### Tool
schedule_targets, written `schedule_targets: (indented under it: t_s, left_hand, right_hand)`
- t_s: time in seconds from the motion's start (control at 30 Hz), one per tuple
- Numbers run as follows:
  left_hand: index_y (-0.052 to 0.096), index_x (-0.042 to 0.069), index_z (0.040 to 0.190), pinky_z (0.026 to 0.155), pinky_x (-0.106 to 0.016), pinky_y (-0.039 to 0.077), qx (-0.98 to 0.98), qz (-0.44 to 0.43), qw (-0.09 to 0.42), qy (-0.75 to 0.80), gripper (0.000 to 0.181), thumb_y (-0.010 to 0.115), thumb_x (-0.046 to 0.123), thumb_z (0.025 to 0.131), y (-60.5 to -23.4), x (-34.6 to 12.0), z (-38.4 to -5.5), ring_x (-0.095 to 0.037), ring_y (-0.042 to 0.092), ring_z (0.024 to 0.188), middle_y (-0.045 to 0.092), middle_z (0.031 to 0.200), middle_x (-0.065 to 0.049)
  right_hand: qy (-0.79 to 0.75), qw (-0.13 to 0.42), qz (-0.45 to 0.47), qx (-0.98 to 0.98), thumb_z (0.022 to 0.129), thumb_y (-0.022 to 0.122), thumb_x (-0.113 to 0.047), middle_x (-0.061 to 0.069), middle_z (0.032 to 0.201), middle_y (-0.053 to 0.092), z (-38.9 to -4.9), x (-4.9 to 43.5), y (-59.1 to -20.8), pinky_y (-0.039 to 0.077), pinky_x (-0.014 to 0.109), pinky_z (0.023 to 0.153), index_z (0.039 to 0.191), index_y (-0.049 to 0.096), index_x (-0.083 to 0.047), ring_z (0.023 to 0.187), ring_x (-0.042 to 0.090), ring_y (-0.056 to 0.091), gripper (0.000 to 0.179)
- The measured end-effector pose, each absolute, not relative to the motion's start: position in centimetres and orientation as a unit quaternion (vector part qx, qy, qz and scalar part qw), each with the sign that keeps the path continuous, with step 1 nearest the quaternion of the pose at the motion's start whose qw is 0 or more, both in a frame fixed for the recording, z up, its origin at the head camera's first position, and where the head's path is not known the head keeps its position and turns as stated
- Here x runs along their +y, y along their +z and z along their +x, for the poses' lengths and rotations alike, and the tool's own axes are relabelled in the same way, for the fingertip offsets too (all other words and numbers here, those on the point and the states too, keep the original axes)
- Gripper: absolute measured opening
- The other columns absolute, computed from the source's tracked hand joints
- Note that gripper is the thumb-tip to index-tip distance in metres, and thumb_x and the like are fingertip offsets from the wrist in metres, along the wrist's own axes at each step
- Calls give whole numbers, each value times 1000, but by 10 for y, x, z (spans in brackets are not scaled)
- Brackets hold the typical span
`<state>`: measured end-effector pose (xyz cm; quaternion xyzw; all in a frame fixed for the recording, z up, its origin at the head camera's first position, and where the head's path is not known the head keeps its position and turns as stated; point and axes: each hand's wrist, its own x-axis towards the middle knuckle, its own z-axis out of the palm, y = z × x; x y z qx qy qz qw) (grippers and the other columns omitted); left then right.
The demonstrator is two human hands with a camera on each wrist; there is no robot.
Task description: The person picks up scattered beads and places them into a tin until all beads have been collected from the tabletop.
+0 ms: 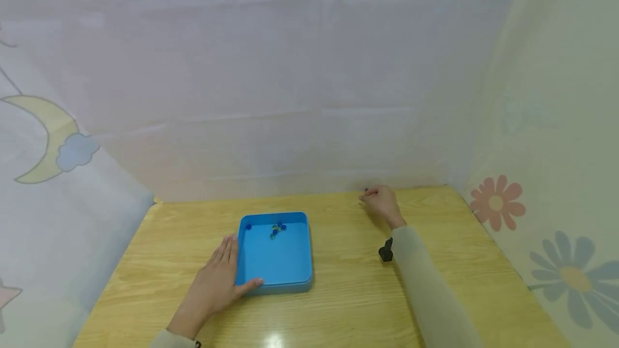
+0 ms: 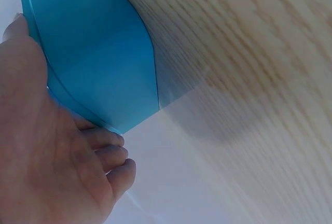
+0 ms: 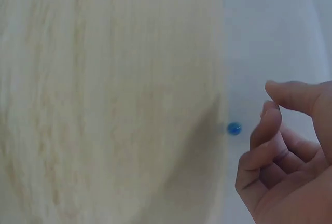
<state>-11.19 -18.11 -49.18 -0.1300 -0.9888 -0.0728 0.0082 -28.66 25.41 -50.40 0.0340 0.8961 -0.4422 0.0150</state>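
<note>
A square blue tray (image 1: 275, 262) stands on the wooden table, with several blue and yellowish glass marbles (image 1: 275, 231) lying toward its back. My left hand (image 1: 215, 283) rests against the tray's left side, fingers extended along the wall and thumb on the front rim. In the left wrist view, that hand (image 2: 57, 151) lies along the outside of the tray (image 2: 98, 53). At the table's back edge, my right hand (image 1: 382, 204) has bent fingers near a single blue marble (image 3: 234, 128). The right wrist view shows the marble just beyond the fingers (image 3: 267, 125), apart from them.
A pale cloth wall (image 1: 309, 122) rises directly behind the table's (image 1: 338, 283) back edge. Printed cloth with a moon (image 1: 48, 138) hangs on the left, and one with flowers (image 1: 498, 203) on the right. A small black device (image 1: 386, 251) sits at my right wrist.
</note>
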Motion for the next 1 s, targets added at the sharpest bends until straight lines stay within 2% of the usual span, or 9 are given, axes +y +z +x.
schedule_targets:
  t_s: [0.27,0.5,0.6,0.7,0.77,0.83,0.87,0.93,1.0]
  left_hand:
    - [19,-5,155,121,-54,31,-989,-129,5,-71,117,50,81,81,-493,-183,-111,-39,21,152,18,163,-23]
    - [19,-4,155,121,-54,32,-989,-130,18,-69,118,47,83,81,-490,-182,-115,-40,24,151,21,163,-23]
    - [21,-4,155,121,-53,32,-989,-130,22,-66,117,48,83,81,-489,-182,-117,-39,25,151,23,162,-23]
    - [20,-4,155,121,-53,32,-989,-131,17,-69,117,49,82,81,-489,-183,-117,-40,24,151,21,162,-23]
    - [19,-4,155,121,-53,32,-989,-131,11,-69,118,46,84,80,-489,-183,-116,-39,23,151,20,163,-23]
    - [19,-4,155,120,-54,32,-989,-131,6,-73,119,45,84,81,-488,-183,-115,-39,22,151,19,163,-23]
    - [19,-4,155,120,-54,32,-989,-131,6,-74,119,45,84,81,-488,-182,-114,-39,22,151,19,163,-24]
    - [18,-4,155,120,-54,33,-989,-130,4,-75,119,45,84,81,-488,-182,-113,-39,22,151,20,162,-23]
    - [19,-5,155,121,-54,32,-988,-131,3,-80,118,47,83,81,-488,-180,-112,-40,23,151,20,162,-24]
  right_hand:
    - [-440,13,87,894,91,67,-30,19,110,67,-291,264,-517,55,39,76,108,65,-1,97,33,64,34]
    - [-455,7,115,883,89,70,-28,22,116,64,-305,268,-515,55,40,78,110,64,3,101,34,61,38]
    - [-452,6,118,884,89,70,-27,20,113,64,-308,269,-513,53,37,74,107,65,3,97,31,60,36]
    - [-467,17,124,875,89,70,-24,9,76,63,-311,267,-512,45,29,54,77,62,-2,66,22,54,27]
    - [-475,16,126,871,89,70,-22,-1,55,52,-314,264,-516,36,26,43,59,51,-9,48,16,42,37]
    - [-485,18,135,864,88,70,-20,-4,43,40,-316,260,-519,32,26,38,51,40,-13,40,14,33,48]
    - [-486,15,138,863,88,70,-19,-3,45,41,-316,259,-521,34,27,38,51,40,-13,41,15,35,48]
    - [-474,4,143,869,88,70,-20,2,58,54,-317,255,-524,44,29,46,61,51,-8,52,20,49,35]
    - [-464,-2,151,873,88,69,-20,12,81,64,-316,253,-525,56,37,63,81,61,0,74,28,61,23]
